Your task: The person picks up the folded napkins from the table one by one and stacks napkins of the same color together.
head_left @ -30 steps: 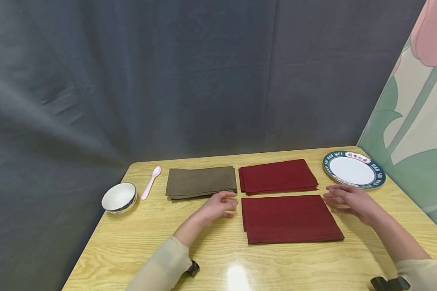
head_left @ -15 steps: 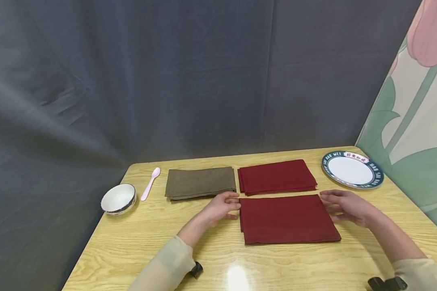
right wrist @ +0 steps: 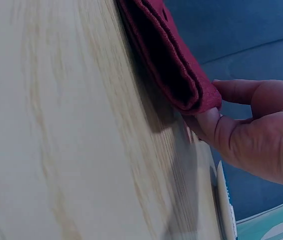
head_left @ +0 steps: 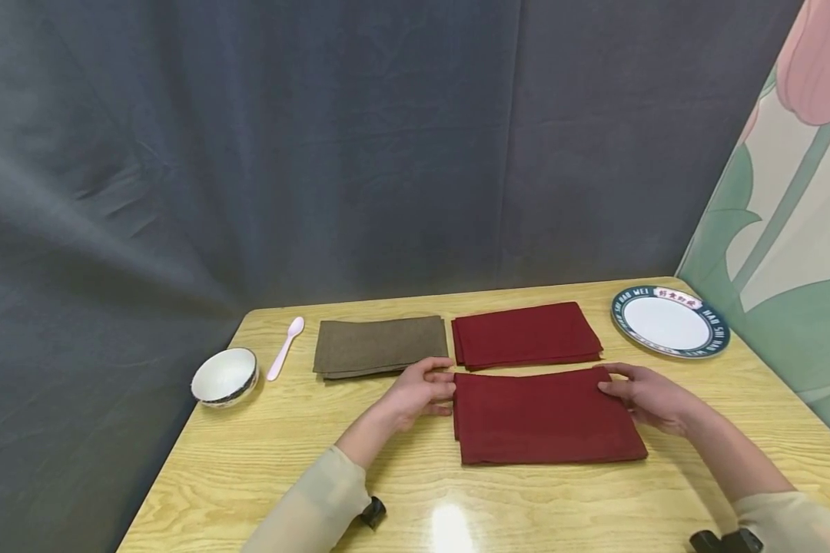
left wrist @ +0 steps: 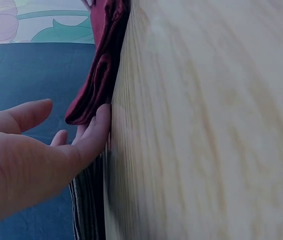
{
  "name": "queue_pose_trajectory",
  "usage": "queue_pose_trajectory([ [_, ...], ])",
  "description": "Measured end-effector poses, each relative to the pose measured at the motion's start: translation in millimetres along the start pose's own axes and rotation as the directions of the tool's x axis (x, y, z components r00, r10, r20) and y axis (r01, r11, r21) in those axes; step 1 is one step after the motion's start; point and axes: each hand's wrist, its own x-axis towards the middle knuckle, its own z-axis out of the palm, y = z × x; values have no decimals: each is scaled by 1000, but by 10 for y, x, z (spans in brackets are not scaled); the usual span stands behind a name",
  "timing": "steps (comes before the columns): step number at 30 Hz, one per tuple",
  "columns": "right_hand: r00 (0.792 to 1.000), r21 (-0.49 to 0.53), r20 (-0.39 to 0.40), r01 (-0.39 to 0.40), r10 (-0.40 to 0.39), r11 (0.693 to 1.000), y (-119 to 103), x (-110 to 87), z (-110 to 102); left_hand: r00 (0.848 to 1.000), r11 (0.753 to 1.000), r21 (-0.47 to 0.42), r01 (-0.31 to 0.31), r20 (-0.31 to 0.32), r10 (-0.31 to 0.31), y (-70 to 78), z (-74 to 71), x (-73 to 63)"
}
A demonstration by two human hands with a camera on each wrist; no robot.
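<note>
A folded dark red cloth point(head_left: 546, 418) lies flat on the wooden table point(head_left: 283, 461) in front of me. My left hand point(head_left: 443, 378) is at its far left corner. In the left wrist view the straight fingers point(left wrist: 96, 130) touch the slightly raised corner point(left wrist: 94, 95), and the thumb stays clear above it. My right hand point(head_left: 605, 382) pinches the far right corner. The right wrist view shows the thumb point(right wrist: 241, 92) on top of that corner point(right wrist: 191, 90) and a finger beneath it.
A second folded red cloth point(head_left: 526, 334) lies just behind the near one, with a folded brown cloth point(head_left: 380, 346) to its left. A pink spoon point(head_left: 287, 347) and a white bowl point(head_left: 224, 376) sit far left. A green-rimmed plate point(head_left: 715, 338) sits far right.
Both hands have moved inward to the near red cloth's far corners. The right hand, earlier off the cloth to the right, now pinches its corner, and the left fingers now touch theirs.
</note>
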Motion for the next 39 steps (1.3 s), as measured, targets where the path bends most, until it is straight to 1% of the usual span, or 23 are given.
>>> queue_pose_trajectory([
  [4, 1000, 38, 31, 5, -6, 999, 17, 29, 39, 1000, 1000, -4, 14, -20, -14, -20, -6, 0],
  [7, 998, 60, 62, 17, -20, 998, 36, 46, 52, 999, 999, 28, 38, -23, -37, -44, -3, 3],
  [11, 996, 74, 78, 28, -34, 997, 42, 51, 65, 999, 995, 90, 44, -5, -44, -54, 18, 17],
  [16, 997, 76, 62, 32, -36, 997, 49, 57, 92, 999, 992, 116, 42, -6, -41, -62, 37, 13],
  [23, 997, 76, 74, 26, -32, 997, 42, 51, 94, 999, 988, 154, 15, -39, -9, -38, 60, -10],
  [25, 997, 81, 77, 24, -30, 996, 36, 48, 91, 999, 988, 152, 8, -35, -2, -36, 65, -10],
  [32, 994, 113, 93, 38, -49, 993, 44, 45, 77, 1000, 995, 100, -11, 14, 10, -39, 79, -19],
  [36, 994, 132, 98, 41, -55, 990, 53, 53, 63, 1000, 995, 95, -30, 12, 29, -41, 81, -19],
  [39, 995, 111, 85, 38, -48, 993, 53, 59, 52, 999, 994, 105, -43, 0, 43, -51, 77, -3],
])
